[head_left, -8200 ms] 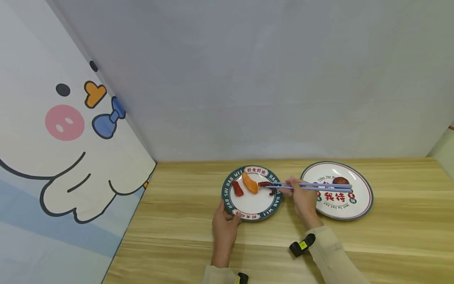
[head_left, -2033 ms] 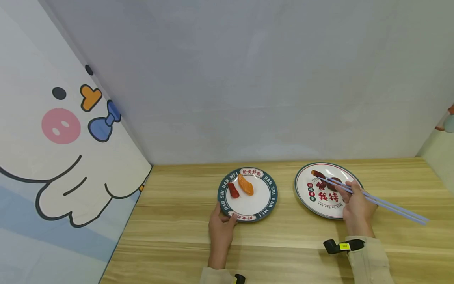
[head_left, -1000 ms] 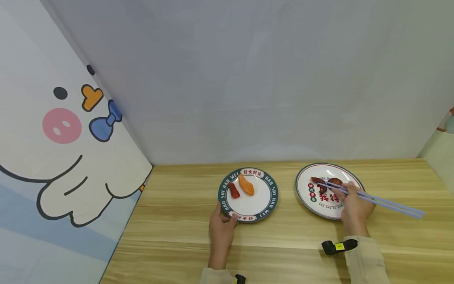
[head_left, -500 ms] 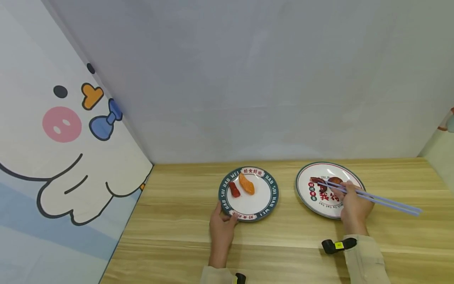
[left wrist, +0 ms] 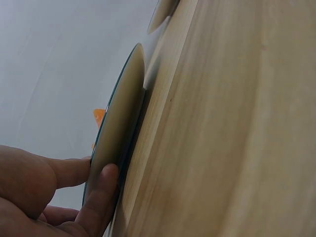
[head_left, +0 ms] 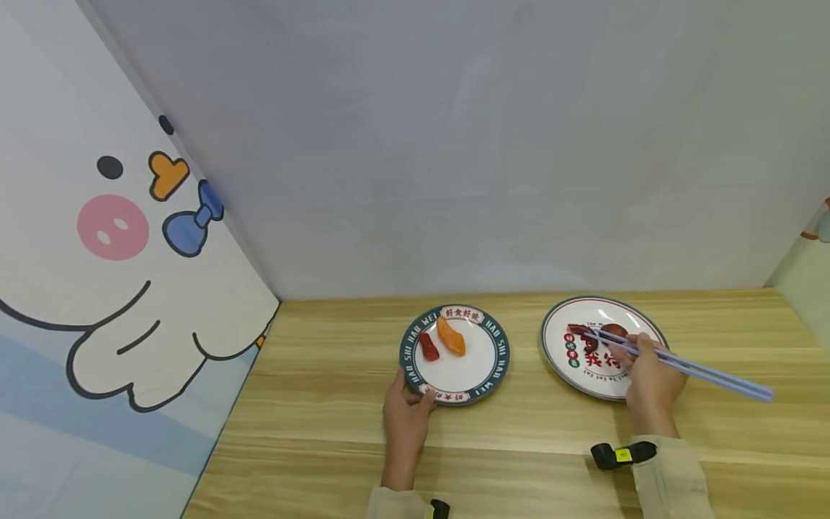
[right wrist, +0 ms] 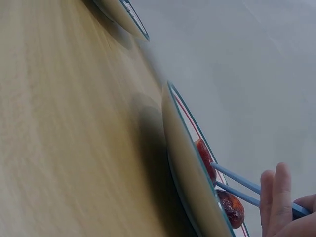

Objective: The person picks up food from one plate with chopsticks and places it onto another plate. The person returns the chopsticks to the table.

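Note:
My left hand (head_left: 406,420) grips the lower left rim of the round green-rimmed plate (head_left: 463,372), thumb above and fingers beneath in the left wrist view. On that plate lie a red piece (head_left: 429,347) and an orange piece (head_left: 450,336). My right hand (head_left: 652,378) holds two pale blue chopsticks (head_left: 713,375) over the oval plate (head_left: 599,383). Their tips touch a dark red, curled piece (head_left: 579,329) on this plate; whether they pinch it I cannot tell. A brown round piece (head_left: 614,331) lies beside it, partly behind the chopsticks.
Both plates stand on a wooden table (head_left: 519,447) near its back edge, with a gap between them. A grey backdrop (head_left: 454,144) rises behind the table. At the left stands a panel with cartoon drawings (head_left: 117,288).
The right hand has carried the dark red piece with the chopsticks from the round plate to the oval plate. Lately the chopsticks have shifted only slightly. The left hand keeps its grip on the rim.

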{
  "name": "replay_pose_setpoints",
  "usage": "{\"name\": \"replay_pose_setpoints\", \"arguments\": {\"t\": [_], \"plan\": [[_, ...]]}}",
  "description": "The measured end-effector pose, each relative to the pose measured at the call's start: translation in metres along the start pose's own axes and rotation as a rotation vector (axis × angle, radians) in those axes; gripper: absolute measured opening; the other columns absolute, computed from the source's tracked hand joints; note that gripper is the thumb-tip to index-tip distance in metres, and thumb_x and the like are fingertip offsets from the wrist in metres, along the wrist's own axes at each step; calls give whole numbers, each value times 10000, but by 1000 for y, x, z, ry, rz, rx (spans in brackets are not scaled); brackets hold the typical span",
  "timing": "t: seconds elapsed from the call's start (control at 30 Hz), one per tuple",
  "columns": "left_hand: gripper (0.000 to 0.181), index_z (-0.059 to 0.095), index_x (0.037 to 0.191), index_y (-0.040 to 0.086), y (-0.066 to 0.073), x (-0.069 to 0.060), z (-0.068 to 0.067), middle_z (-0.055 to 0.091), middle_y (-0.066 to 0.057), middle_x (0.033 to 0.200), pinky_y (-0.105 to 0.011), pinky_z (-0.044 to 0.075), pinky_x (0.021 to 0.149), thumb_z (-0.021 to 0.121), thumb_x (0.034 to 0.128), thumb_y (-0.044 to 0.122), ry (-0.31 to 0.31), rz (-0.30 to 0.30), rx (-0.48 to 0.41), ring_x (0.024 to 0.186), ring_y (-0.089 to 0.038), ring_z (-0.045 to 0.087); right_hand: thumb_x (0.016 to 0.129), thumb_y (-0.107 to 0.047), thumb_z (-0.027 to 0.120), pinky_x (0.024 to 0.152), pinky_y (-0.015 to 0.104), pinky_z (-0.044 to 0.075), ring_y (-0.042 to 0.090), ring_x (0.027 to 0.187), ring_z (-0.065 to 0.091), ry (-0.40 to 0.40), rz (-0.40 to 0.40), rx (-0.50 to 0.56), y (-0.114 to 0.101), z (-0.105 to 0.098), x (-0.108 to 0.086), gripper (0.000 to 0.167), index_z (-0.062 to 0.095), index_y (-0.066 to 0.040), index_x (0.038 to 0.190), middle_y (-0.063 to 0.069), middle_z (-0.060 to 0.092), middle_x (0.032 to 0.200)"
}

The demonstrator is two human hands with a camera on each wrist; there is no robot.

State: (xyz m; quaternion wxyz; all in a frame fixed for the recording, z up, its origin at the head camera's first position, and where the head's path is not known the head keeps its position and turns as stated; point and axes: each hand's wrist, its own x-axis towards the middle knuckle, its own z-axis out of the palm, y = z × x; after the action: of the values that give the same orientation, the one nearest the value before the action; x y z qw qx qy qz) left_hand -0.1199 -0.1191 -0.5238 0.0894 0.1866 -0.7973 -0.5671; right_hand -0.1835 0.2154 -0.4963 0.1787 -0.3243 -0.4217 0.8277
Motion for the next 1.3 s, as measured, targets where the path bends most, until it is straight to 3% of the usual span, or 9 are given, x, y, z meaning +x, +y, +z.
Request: {"name": "replay_pose_setpoints", "arguments": {"t": [0.3,0.63,0.9,1.07,1.3], "plan": [[724,394,1544,-147,2,0,0,644,-202,1041,-206,540,575,762,934,-16,2,-6,-5,796,-183,673,1083,-83,559,650,247,634,152,627,759,-25,-43,80,-6,2,-7,190,694,9,986,40,733,811],[724,393,1542,-150,1,0,0,646,-199,1031,-211,540,571,762,934,-13,-5,7,-1,793,-189,677,1079,-63,569,615,257,631,168,641,766,-117,-122,174,6,16,-24,252,702,46,895,90,757,790],[719,397,1549,-136,2,1,0,646,-185,1021,-205,529,566,757,939,-15,0,-17,11,785,-177,675,1076,-46,570,594,264,629,173,611,758,-157,-167,190,16,26,-39,259,723,70,903,107,753,797],[720,402,1535,-155,1,1,0,660,-171,962,-211,522,560,764,927,-25,4,-1,9,765,-183,686,1081,-47,561,593,257,628,167,613,758,-203,-164,199,24,30,-47,277,724,39,874,103,745,793],[722,397,1539,-153,2,0,-1,669,-137,899,-207,514,556,765,934,-9,1,7,18,750,-180,694,1085,-52,558,599,260,631,162,614,759,-265,-158,134,35,38,-58,288,752,8,880,88,758,783]]}}
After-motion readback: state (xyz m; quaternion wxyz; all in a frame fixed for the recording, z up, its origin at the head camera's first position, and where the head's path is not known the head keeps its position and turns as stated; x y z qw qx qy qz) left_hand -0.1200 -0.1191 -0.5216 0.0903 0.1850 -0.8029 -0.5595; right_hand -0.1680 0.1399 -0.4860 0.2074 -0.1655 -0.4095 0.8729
